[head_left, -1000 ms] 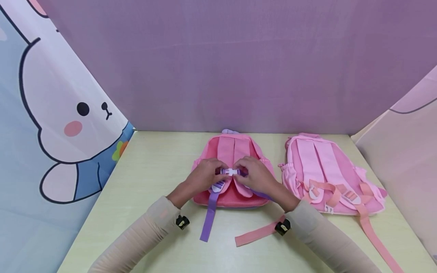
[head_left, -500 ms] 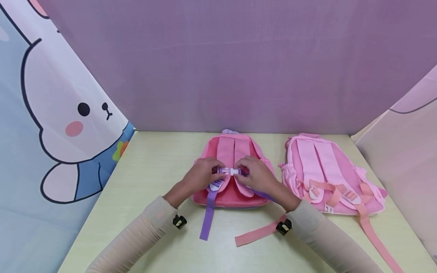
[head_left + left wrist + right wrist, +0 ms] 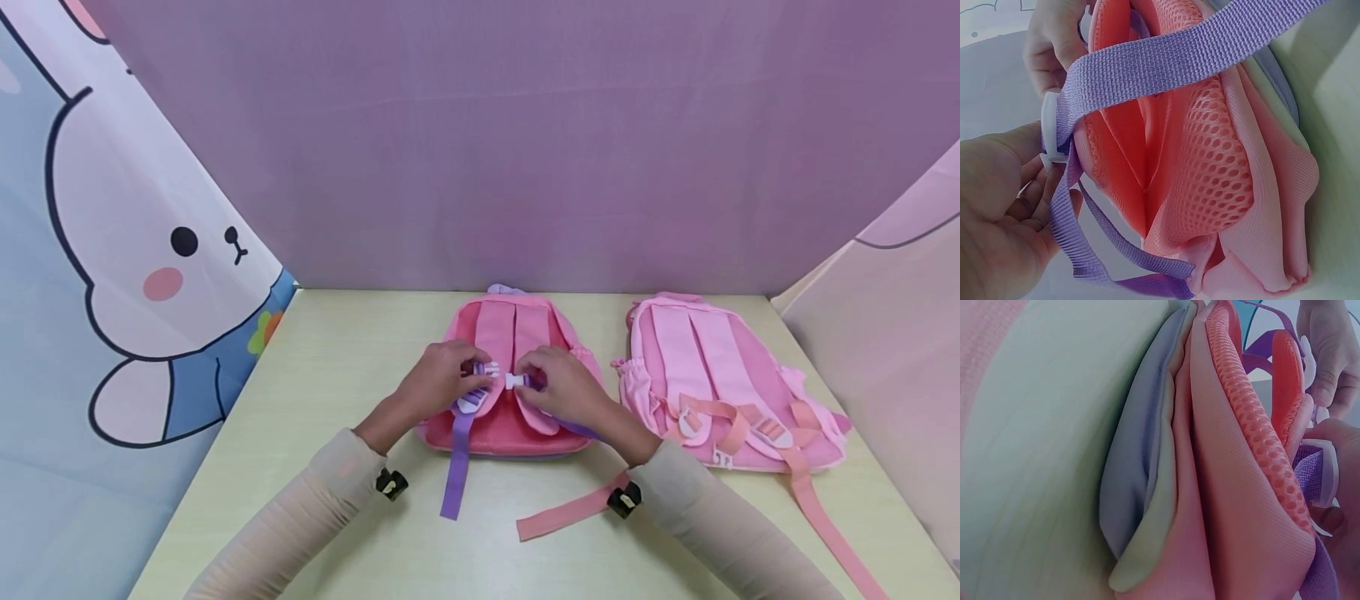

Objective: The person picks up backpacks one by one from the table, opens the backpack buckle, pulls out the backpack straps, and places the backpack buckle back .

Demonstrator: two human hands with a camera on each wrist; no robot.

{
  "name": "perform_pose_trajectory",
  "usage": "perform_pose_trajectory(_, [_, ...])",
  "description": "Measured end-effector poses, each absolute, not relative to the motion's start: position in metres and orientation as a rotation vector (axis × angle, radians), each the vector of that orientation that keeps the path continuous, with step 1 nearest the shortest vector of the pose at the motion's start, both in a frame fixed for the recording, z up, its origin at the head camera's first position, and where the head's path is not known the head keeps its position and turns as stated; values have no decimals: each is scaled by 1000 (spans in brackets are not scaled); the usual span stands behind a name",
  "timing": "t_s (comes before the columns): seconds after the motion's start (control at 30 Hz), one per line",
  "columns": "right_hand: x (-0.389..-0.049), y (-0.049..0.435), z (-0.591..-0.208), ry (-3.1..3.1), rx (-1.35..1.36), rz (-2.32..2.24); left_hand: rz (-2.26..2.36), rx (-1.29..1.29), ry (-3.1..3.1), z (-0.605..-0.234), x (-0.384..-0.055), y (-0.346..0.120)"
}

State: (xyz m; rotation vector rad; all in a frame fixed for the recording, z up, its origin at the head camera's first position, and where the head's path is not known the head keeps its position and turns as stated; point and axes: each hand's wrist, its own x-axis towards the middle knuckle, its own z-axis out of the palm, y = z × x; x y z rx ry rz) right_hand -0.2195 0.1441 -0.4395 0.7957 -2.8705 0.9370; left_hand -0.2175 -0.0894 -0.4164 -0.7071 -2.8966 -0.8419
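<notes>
A coral-pink backpack [image 3: 542, 442] lies with its shoulder straps up. Over them my left hand [image 3: 435, 382] pinches the pronged half of a white side-release buckle [image 3: 491, 369]. My right hand [image 3: 564, 385] pinches the socket half [image 3: 513, 381], with a small gap between the two halves. In the left wrist view, a purple webbing strap [image 3: 1141, 72] runs through a white strap adjuster [image 3: 1052, 125] beside my left fingers. Another white adjuster [image 3: 1330, 472] is beside my right hand in the right wrist view. My fingers partly hide both buckle halves.
A second, lighter pink backpack [image 3: 731, 354] lies to the right. Its peach straps [image 3: 817, 521] trail toward the table's front, one end [image 3: 555, 521] emerging near my right wrist. A purple wall [image 3: 525, 150] closes off the back; a rabbit-print sheet [image 3: 135, 250] stands left.
The buckle was joined a second ago; its halves have come apart. My left hand has drawn the pronged half leftward and slightly up, while my right hand has stayed nearly still.
</notes>
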Motion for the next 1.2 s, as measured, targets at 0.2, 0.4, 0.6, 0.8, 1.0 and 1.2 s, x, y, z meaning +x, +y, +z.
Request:
perform_pose_trajectory(0.2, [-219,145,-442,-2890,837,945,-860,-722,-2891,-419,-218,-88])
perform_pose_trajectory(0.4, [-220,146,-445,-2886,858,925,-842,-727,-2900,-422,-219,-87])
perform_pose_trajectory(0.6, [-220,145,-442,-2859,859,948,-796,-760,-2897,-424,-220,-84])
perform_pose_trajectory(0.8, [-219,141,-437,-2851,838,987,-816,-784,-2903,-423,-221,-80])
perform_pose_trajectory(1.0, [-219,138,-431,-2841,833,1015,-813,-801,-2899,-423,-222,-77])
perform_pose_trajectory(1.2, [-219,136,-428,-2861,815,1011,-919,-744,-2920,-422,-222,-75])
